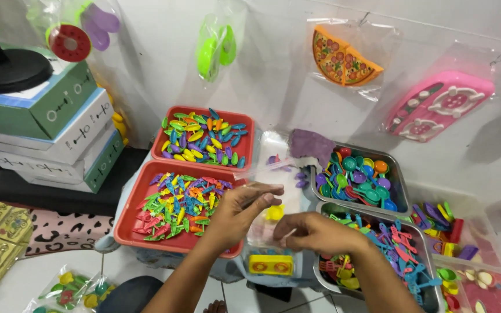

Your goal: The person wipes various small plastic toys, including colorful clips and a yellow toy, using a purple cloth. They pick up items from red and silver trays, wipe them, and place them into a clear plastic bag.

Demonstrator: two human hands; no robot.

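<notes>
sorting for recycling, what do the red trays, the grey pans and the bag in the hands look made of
Red trays: probably moulded plastic, matte, evenly coloured, with rounded rims.
Grey pans: likely metal, perhaps steel, with a dull silvery sheen and thin rolled edges.
Bag held by left hand and right hand: thin clear plastic film, glossy and creased.

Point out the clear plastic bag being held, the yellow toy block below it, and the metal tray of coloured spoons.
clear plastic bag [262, 227]: head view, on its lower body between the hands.
yellow toy block [270, 265]: head view, on its front face.
metal tray of coloured spoons [400, 174]: head view, on its right rim.
</notes>
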